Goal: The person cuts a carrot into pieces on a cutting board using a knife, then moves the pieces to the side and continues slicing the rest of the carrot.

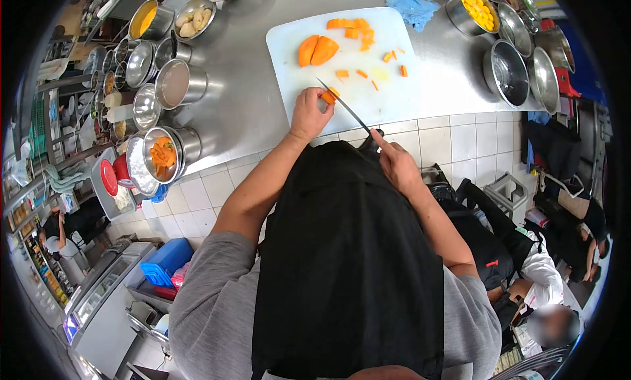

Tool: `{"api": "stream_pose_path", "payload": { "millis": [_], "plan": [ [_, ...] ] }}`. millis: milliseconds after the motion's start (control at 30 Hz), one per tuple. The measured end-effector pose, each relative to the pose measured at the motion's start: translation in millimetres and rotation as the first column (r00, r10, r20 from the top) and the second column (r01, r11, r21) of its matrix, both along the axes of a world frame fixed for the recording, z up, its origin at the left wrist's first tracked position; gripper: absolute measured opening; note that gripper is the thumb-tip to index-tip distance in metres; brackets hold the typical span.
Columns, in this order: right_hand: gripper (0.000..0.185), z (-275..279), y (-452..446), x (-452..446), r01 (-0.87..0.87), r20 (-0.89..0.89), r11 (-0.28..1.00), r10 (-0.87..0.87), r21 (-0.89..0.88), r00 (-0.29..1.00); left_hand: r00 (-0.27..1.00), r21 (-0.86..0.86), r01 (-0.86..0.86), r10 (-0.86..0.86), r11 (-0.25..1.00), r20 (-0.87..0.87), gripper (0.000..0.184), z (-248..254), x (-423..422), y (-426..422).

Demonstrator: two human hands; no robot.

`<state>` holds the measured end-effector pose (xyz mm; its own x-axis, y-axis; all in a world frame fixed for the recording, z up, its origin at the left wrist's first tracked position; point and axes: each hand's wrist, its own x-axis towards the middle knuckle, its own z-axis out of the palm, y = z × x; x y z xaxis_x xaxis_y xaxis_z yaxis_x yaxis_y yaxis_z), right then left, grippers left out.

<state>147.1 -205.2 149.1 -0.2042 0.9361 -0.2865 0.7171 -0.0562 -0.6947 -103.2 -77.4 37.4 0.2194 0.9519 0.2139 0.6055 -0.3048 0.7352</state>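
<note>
My left hand [310, 114] pinches a small orange piece of carrot [327, 99] near the front edge of a white cutting board [287, 71]. In my right hand [397, 163] is the black handle of a kitchen knife [351, 112], the forefinger laid along it. The blade slants up and left across the board edge, against or just beside the held piece; contact is hard to tell. Two large carrot chunks [319, 50] lie farther back on the board. Cut carrot pieces [351, 32] are grouped at its far side, with several small sticks scattered nearer.
A blue cloth [412, 11] lies behind the board. Metal bowls and pots [181, 84] crowd the left of the steel table [243, 84], one holding orange peelings [162, 155]. At the right stand a pot of yellow pieces [478, 11] and a dark bowl [506, 72]. Other people are in the background.
</note>
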Motion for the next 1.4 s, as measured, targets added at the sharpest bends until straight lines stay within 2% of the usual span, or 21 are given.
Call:
{"api": "stream_pose_path", "payload": {
  "millis": [267,567,867,1233,1400],
  "plan": [
    [0.073,1,5,0,-0.010,-0.041,1.000,0.011,0.021,0.999,0.999,-0.016,-0.001,0.000,1.000,-0.033,0.046,0,-1,1],
    [0.075,5,12,-4,-0.034,0.003,0.999,0.034,-0.013,0.999,0.996,0.023,0.021,-0.019,1.000,-0.082,0.046,1,-3,3],
    [0.075,3,16,-6,-0.059,0.051,0.998,0.060,-0.025,0.997,0.998,-0.025,0.019,-0.020,1.000,-0.065,0.046,4,-3,3],
    [0.075,-18,14,-3,-0.057,-0.015,0.998,0.057,-0.002,0.998,0.998,-0.011,0.017,-0.018,1.000,-0.055,0.044,4,-3,3],
    [0.076,-7,22,-1,-0.080,-0.003,0.997,0.080,-0.003,0.997,0.998,0.006,0.027,-0.027,1.000,-0.060,0.045,5,-3,4]
  ]
}}
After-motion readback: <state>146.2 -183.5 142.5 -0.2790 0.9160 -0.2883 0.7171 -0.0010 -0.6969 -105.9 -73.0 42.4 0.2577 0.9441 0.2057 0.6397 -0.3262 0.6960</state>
